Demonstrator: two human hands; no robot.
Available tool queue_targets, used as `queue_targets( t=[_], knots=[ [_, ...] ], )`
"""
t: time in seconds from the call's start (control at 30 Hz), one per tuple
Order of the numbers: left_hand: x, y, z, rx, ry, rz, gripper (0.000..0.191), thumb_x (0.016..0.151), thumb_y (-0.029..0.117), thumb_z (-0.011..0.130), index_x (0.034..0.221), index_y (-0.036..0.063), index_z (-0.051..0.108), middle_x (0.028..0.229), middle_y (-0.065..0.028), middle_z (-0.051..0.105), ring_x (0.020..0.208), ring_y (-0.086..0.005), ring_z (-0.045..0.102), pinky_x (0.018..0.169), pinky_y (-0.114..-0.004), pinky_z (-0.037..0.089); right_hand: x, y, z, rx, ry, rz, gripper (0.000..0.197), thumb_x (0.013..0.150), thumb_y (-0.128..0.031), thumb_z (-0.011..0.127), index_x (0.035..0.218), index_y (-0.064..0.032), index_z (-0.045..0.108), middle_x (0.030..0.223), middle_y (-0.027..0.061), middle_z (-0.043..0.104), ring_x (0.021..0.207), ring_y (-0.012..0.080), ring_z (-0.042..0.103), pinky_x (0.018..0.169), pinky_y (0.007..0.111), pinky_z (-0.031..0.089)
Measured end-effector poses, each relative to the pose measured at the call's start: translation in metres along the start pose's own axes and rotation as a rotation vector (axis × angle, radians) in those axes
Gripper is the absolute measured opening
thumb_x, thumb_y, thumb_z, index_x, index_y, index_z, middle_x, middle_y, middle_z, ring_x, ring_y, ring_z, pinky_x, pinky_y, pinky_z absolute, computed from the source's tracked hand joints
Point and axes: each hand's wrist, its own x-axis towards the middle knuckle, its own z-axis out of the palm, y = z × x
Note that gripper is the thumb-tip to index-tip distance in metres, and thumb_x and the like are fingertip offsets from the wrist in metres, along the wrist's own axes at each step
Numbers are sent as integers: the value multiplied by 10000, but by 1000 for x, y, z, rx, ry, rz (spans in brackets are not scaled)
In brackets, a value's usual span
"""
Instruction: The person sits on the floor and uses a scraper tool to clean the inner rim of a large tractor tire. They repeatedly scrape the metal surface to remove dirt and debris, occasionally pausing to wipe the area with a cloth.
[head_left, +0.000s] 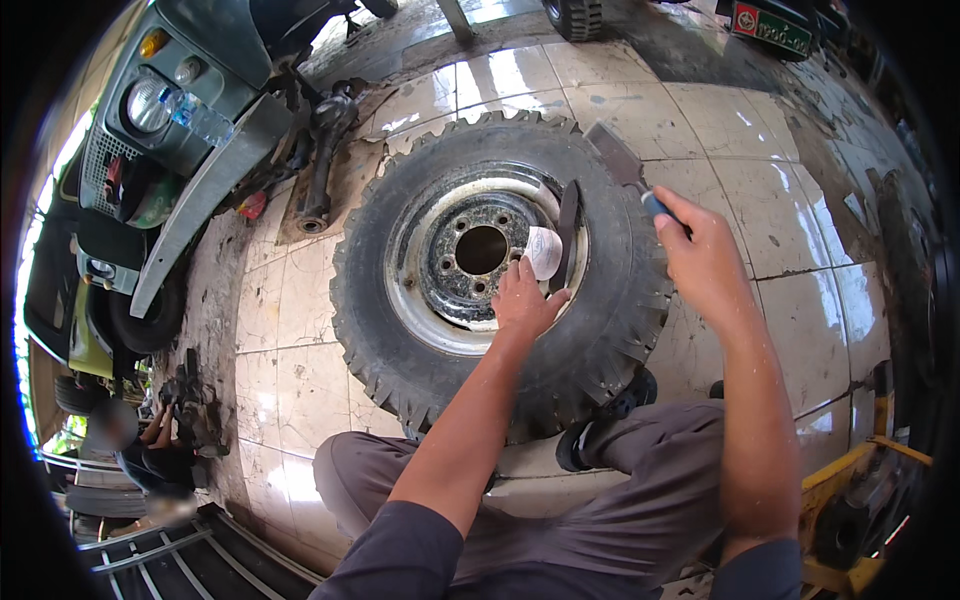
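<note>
A large off-road tyre (607, 330) on a worn steel wheel rim (405, 281) lies flat on the floor before me. My right hand (697, 251) grips the blue handle of a broad-bladed scraper (616, 154), its blade over the tyre's upper right sidewall. My left hand (525, 296) rests on the rim with its fingers spread, next to a white round container or lid (544, 253) that bears writing. Whether the fingertips touch that container is unclear. A dark flat metal bar, perhaps a file or tyre lever (567, 232), leans along the rim's right inner side.
A vehicle's grey front with a metal bumper (202, 195) and plastic bottle (196, 116) stands left, beside an axle part (328, 154). Other people (154, 450) sit at lower left. A yellow metal frame (836, 476) is at lower right; another wheel (577, 19) stands beyond.
</note>
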Motion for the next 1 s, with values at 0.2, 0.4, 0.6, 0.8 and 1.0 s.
queue_targets(
  t=[0.2, 0.4, 0.6, 0.8, 1.0],
  knots=[
    [38, 20, 22, 116, -48, -119, 723, 853, 581, 680, 1357, 75, 571, 1367, -143, 566, 1276, -323, 527, 1044, -514, 379, -4, 22, 9, 39, 21, 14, 395, 969, -161, 569, 1336, -19, 605, 1242, 267, 644, 1177, 379, 625, 993, 394, 480],
    [56, 28, 30, 217, 18, -82, 634, 818, 535, 688, 1243, 65, 650, 1220, -141, 627, 1213, -318, 578, 989, -505, 431, -2, 27, 13, 46, -31, -10, 429, 957, -142, 579, 1367, -14, 572, 1232, 258, 648, 1166, 402, 614, 986, 422, 485],
    [75, 23, 17, 192, -20, -20, 566, 766, 421, 666, 1159, 14, 687, 1143, -192, 666, 1085, -344, 657, 939, -479, 498, 2, 39, 6, 12, -32, 29, 438, 959, -139, 577, 1382, -25, 559, 1238, 261, 638, 1161, 415, 606, 984, 447, 486],
    [84, 14, -2, -18, 133, -77, 469, 772, 340, 662, 1050, -37, 696, 1029, -246, 688, 986, -406, 676, 899, -484, 521, 8, 47, -13, -9, 77, 68, 436, 970, -156, 577, 1385, -23, 558, 1243, 254, 644, 1159, 404, 618, 985, 440, 489],
    [106, -50, -35, -7, 292, -188, 456, 751, 359, 681, 1054, 20, 717, 990, -200, 732, 961, -369, 704, 891, -470, 529, 10, 53, -22, 4, 84, 131, 440, 974, -161, 578, 1391, -23, 555, 1267, 251, 638, 1167, 393, 625, 997, 425, 483]
  ],
)
